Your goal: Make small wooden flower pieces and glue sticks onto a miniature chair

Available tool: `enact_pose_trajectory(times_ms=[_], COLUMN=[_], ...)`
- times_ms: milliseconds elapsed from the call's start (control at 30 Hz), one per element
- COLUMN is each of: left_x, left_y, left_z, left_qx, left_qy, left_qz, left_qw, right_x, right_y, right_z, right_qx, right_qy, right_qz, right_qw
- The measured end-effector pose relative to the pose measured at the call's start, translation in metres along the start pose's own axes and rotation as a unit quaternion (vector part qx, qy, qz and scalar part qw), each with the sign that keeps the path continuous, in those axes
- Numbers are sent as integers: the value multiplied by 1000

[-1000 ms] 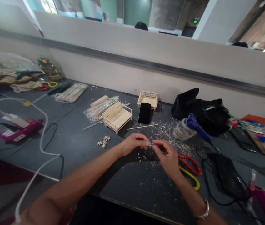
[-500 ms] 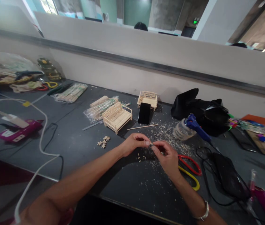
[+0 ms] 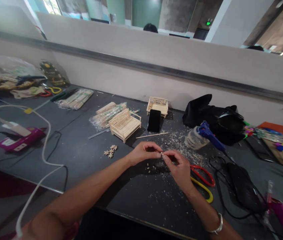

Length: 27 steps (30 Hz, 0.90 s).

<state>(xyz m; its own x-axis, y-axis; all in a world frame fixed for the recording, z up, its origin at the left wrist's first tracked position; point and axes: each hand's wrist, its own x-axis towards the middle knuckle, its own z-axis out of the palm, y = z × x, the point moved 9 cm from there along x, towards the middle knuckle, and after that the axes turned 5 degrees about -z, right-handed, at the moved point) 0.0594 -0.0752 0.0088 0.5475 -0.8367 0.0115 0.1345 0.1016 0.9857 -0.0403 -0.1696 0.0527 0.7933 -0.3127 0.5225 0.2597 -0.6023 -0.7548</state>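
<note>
Fingertip to fingertip, my left hand (image 3: 146, 151) and my right hand (image 3: 178, 163) pinch a tiny pale wooden piece (image 3: 162, 154) above the dark table. Most of that piece is covered by the fingers. Small cut wood bits (image 3: 148, 167) lie just below my left hand. Left of it sit several flower-shaped wooden pieces (image 3: 110, 151). A miniature wooden bench (image 3: 125, 126) stands behind my left hand, with a thin wooden stick (image 3: 152, 135) on the table beside it. Red and yellow scissor handles (image 3: 203, 176) stick out beside my right wrist.
A phone (image 3: 154, 120) leans on a second miniature bench (image 3: 158, 105). A blue glue gun (image 3: 210, 135) rests on a clear jar (image 3: 194, 140). Bagged sticks (image 3: 101, 116), a black bag (image 3: 214, 115) and purple power strips (image 3: 21, 139) surround the work spot; wood crumbs (image 3: 179, 138) are scattered about.
My fingers have shifted slightly around the tiny wooden piece, which has turned a little between them. The objects on the table have stayed put.
</note>
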Motion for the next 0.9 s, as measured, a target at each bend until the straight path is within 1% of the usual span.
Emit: enact_pose_trajectory(times_ms=[100,200,367,567,667,767,833,900], left_x=[-1,-2,-3,-3,-3,-2,-1,0], left_y=[9,16,18,19,20,18,14,7], left_z=[2,3,2,1,0,-1,-4,-10], left_qx=[84,138,169,167,162,129,72,-18], left_qy=[-11,-19,-15,-9,-5,1,15,47], left_qz=[61,106,122,136,130,101,64,25], left_qw=[995,984,978,976,978,986,995,998], right_x=[0,0,0,0,-1,-2,-1,2], right_y=[0,-2,-4,-3,-2,-3,-7,-16], right_z=[1,2,4,6,7,7,2,-12], right_qx=[-5,-14,-22,-28,-34,-44,-66,-115], right_qy=[-5,-9,-16,-23,-24,-22,-10,23], right_qz=[-6,-18,-30,-39,-39,-43,-55,-83], right_qw=[1000,1000,999,999,998,998,996,990])
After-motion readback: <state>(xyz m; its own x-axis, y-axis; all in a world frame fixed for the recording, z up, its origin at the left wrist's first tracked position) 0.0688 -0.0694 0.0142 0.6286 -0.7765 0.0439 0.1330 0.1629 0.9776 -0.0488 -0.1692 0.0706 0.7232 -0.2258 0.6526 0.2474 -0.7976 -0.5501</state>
